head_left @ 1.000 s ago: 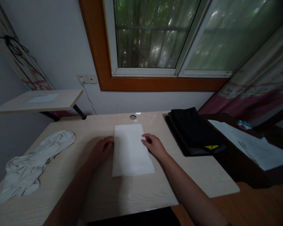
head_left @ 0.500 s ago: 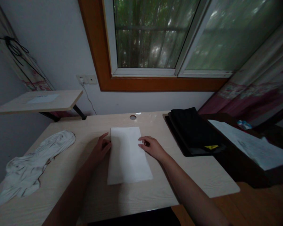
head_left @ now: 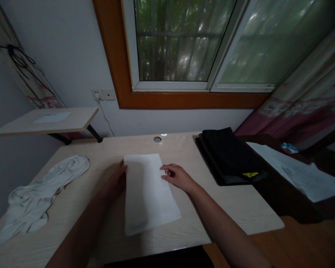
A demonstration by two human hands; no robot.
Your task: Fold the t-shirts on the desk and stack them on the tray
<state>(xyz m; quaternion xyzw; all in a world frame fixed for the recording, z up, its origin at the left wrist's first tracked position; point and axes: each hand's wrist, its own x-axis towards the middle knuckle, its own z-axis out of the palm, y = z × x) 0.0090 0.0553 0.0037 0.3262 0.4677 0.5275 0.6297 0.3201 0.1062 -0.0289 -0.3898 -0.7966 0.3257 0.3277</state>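
White paper [head_left: 147,193], which looks like a stack of sheets, is between my hands above the pale desk [head_left: 162,238], its left side tilted up. My left hand [head_left: 118,180] grips its left edge, with the fingers partly hidden behind the paper. At the upper right edge, my right hand [head_left: 178,176] has the paper between thumb and curled fingers. The near end of the paper points toward me.
A crumpled white cloth [head_left: 44,193] lies on the left of the desk. Black folded fabric or a bag [head_left: 226,154] sits at the right. A raised shelf [head_left: 80,123] stands at the back left, and a round cable hole [head_left: 157,139] is at the back.
My left hand has closed on the paper's left edge. The paper has shifted slightly left and toward me, and its left side has risen and tilted.
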